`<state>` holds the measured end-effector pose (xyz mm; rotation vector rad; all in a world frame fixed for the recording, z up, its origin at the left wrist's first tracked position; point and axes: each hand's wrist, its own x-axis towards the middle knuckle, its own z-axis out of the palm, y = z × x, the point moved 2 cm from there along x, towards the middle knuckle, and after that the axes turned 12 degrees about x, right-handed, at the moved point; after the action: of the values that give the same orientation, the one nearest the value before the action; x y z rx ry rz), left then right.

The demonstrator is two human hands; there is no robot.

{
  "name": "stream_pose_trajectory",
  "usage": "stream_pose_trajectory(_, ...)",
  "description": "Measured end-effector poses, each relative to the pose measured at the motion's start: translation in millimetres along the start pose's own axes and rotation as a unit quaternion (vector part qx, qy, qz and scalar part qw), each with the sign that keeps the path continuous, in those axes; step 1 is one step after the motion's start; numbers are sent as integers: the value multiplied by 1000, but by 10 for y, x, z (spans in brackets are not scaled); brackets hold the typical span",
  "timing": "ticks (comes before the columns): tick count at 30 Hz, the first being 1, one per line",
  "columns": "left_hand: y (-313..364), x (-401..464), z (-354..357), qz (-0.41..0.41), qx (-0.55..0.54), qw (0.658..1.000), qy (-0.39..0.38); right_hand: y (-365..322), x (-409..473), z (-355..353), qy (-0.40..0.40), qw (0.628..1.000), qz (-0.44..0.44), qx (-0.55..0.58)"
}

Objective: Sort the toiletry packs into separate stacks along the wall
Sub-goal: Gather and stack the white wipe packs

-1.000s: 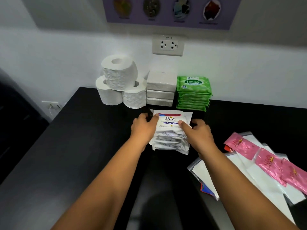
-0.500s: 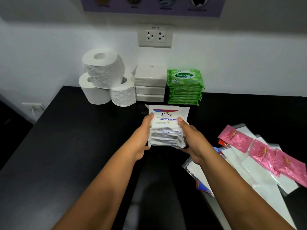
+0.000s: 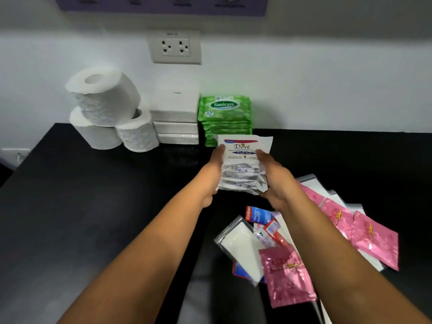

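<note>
The left hand (image 3: 214,170) and right hand (image 3: 274,178) clamp a bundle of white Dove packs (image 3: 244,164) from both sides, thumbs on the top pack, fingers curled under. The bundle looks lifted off the black table (image 3: 93,206), just in front of the green Sanicare stack (image 3: 225,118) at the back edge. This seems to be the carrying step. Next it needs setting down against the wall, right of the green stack, squared up. Pink sachets (image 3: 371,237) and Colgate packs (image 3: 258,215) lie unsorted near the right edge.

Both forearms are bare, with no sleeves, down to the left hand (image 3: 211,174) and right hand (image 3: 275,181).
</note>
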<state>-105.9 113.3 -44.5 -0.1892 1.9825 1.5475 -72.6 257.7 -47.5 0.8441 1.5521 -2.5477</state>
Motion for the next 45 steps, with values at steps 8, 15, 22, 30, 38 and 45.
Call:
stream_pose_trajectory(8,200,314,819,-21,-6,1000,21,-360,275,-681,-1,1000,-11,14)
stream_pose_trajectory(15,555,521,1187,29,-29,999,7,-652,707,-1013,-20,999,-23,23)
stream_pose_trajectory(22,775,788,1291,64,-69,995,40,-847,1115,-1068,-62,998,-17,26)
stream_pose_trajectory(30,461,977,1374,81,-201,970,110,-882,1060,-1275,-142,984,-93,-46)
stream_pose_trajectory(38,104,1070,1513,71,-183,949,247,-726,1084,-1355,-117,949,-231,-181)
stream_pose_trajectory(45,213,1193,1455,93,-193,940,265,-747,1296,-1127,-63,941,-247,-223)
